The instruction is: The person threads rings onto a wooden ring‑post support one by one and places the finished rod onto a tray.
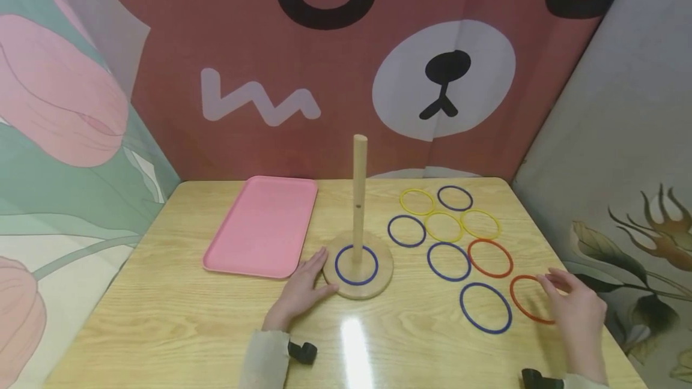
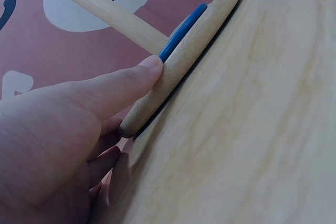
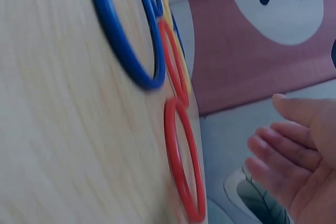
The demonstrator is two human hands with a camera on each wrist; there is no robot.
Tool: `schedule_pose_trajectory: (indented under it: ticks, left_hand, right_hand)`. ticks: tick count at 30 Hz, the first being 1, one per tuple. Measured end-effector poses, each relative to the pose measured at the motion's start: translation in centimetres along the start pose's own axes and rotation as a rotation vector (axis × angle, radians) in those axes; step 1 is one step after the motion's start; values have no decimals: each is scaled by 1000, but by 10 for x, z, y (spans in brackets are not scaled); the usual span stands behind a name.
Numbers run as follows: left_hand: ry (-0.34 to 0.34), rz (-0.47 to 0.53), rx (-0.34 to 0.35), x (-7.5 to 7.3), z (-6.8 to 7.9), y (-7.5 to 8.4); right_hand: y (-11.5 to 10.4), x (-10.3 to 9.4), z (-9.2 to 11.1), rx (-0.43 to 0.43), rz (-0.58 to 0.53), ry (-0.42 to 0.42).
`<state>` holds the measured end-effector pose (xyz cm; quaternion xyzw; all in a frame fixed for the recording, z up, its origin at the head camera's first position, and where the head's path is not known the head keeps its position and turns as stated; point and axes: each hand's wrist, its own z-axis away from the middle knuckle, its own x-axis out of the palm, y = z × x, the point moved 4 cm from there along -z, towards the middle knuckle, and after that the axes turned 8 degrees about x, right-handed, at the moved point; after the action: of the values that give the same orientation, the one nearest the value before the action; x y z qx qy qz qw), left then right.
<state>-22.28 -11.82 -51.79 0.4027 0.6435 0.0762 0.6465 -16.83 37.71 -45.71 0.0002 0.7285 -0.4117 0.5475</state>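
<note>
On my feed the wooden post (image 1: 359, 197) rises from its round base (image 1: 385, 275), with one blue ring (image 1: 357, 284) lying flat on the base, around the post. I have the left hand (image 1: 300, 290) at the base's left edge, thumb and fingers spread along the rim, thumb tip touching it beside the ring. Well to the right of the post and nearer the wearer, the right hand (image 1: 575, 305) is loosely bent, thumb apart from the fingers, with nothing held. From the head I can't quite judge its contact with the nearest red ring (image 3: 175, 161), but the right wrist camera shows them apart. Also right of the post, I count three yellow rings (image 1: 417, 214), four more blue rings (image 1: 489, 332) and another red ring (image 1: 494, 276). A pink tray (image 1: 259, 227) lies left of the post.
</note>
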Motion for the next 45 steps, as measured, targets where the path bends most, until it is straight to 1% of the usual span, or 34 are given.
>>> schedule_pose_trajectory:
  ticks: [2,6,9,12,16,18,22,29,32,35,38,42,45]
  left_hand:
    - [-2,-2,2,1,0,0]
    - [-2,-11,6,2,-1,-1]
    - [-1,-15,7,3,-1,-1]
    - [1,-17,10,3,-1,-1]
    - [0,-17,12,4,-2,-1]
    - [0,-15,11,4,-2,-1]
    - [-1,-10,8,3,-1,0]
    - [3,-13,13,3,-3,0]
    - [3,-13,19,4,-3,0]
    - [4,-10,26,4,-3,0]
    - [18,-14,33,4,-2,-1]
    - [20,-19,21,3,-1,-3]
    - [17,-12,17,3,-1,-3]
  right_hand:
    - [7,-3,-3,22,25,-6]
    - [20,-8,-8,56,54,9]
    - [28,-10,-12,68,111,-1]
    - [35,-9,-15,105,183,-53]
    - [43,-3,-18,189,279,-159]
    - [46,-1,-19,213,313,-197]
    - [48,1,-21,217,353,-238]
    - [45,5,-23,212,384,-255]
    - [44,5,-22,206,380,-261]
    - [45,6,-21,204,337,-270]
    - [46,6,-22,183,260,-278]
    - [48,7,-25,165,150,-301]
    - [50,7,-27,205,69,-311]
